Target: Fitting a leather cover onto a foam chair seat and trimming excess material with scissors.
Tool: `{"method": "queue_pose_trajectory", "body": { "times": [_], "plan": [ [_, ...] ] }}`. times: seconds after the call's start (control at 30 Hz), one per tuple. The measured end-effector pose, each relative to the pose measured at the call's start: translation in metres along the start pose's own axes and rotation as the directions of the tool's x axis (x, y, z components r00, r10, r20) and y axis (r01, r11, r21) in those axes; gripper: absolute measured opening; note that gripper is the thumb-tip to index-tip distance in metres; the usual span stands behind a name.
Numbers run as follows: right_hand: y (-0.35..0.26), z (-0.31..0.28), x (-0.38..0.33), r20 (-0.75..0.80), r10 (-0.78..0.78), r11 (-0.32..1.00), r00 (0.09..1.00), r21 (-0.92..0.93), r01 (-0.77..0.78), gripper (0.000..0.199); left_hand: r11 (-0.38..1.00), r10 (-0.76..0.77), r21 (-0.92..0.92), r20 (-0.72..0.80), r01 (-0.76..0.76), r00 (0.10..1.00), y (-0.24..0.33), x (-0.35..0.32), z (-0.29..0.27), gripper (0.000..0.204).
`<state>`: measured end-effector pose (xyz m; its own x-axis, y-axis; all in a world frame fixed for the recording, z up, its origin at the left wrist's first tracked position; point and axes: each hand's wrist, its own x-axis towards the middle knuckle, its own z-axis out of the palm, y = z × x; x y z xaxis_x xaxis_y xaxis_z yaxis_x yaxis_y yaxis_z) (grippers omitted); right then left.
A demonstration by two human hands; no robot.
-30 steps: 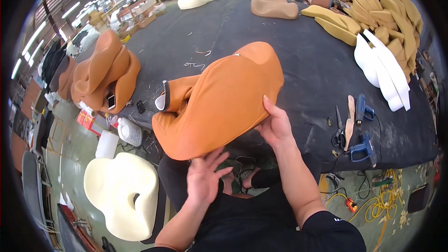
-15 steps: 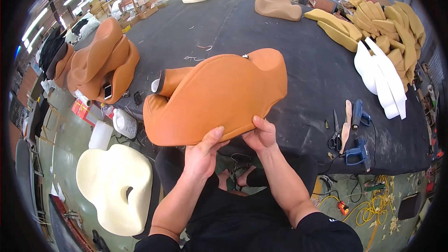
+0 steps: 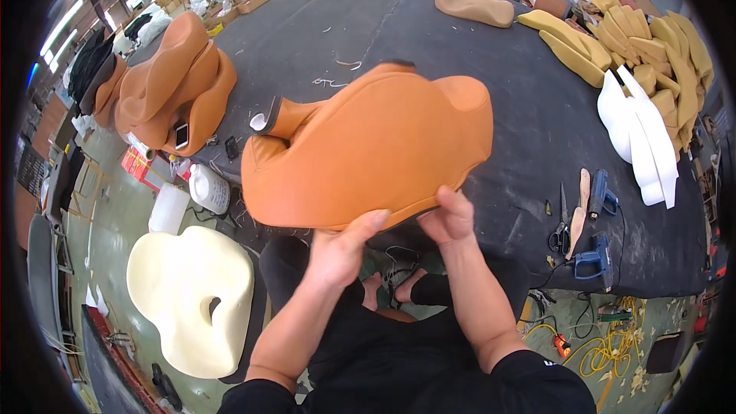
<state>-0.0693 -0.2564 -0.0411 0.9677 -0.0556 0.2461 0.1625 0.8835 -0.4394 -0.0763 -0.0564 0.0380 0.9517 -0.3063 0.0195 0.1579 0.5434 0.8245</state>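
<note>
A bare cream foam form (image 3: 188,299) sits on the floor at left. Above the near edge of the black table (image 3: 521,107) hangs the orange covered cushion (image 3: 376,153) — left hand (image 3: 341,249) and right hand (image 3: 452,218) each clench their grip on its lower rim. Scissors (image 3: 560,230) and 2 blue tools lie at right.

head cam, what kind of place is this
Likely an upholstery workshop: both hands grip an orange-covered seat cushion over a black worktable, with bare foam pieces stacked right and scissors nearby.
</note>
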Motion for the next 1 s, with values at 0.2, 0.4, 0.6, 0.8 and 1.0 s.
{"method": "queue_pose_trajectory", "body": {
  "times": [0.2, 0.4, 0.6, 0.8, 1.0],
  "plan": [
    [-0.045, 0.012, -0.054, -0.178, 0.052, 0.994, 0.983, -0.083, -0.067, 0.053, 0.955, -0.028, 0.296, 0.186, -0.029, 0.982, -0.054, -0.01, 0.039, 0.027],
    [-0.056, 0.043, -0.089, -0.477, -0.195, 0.919, 0.857, -0.394, -0.01, 0.048, 0.647, -0.176, 0.708, 0.501, -0.284, 0.847, -0.174, -0.031, -0.023, 0.036],
    [-0.076, 0.029, -0.095, -0.611, -0.301, 0.877, 0.733, -0.479, -0.038, 0.03, 0.68, -0.56, -0.609, -0.074, 0.407, 0.825, -0.184, -0.059, -0.116, 0.071],
    [-0.083, 0.007, -0.115, -0.684, -0.335, 0.794, 0.648, -0.575, -0.196, 0.029, 0.657, -0.535, -0.7, -0.17, 0.281, 0.828, -0.087, -0.029, -0.128, 0.062],
    [-0.042, -0.069, -0.189, -0.677, -0.413, 0.571, 0.609, -0.713, -0.406, 0.034, 0.671, -0.559, -0.689, -0.228, 0.273, 0.797, -0.095, -0.027, -0.138, 0.059]
  ]
}}
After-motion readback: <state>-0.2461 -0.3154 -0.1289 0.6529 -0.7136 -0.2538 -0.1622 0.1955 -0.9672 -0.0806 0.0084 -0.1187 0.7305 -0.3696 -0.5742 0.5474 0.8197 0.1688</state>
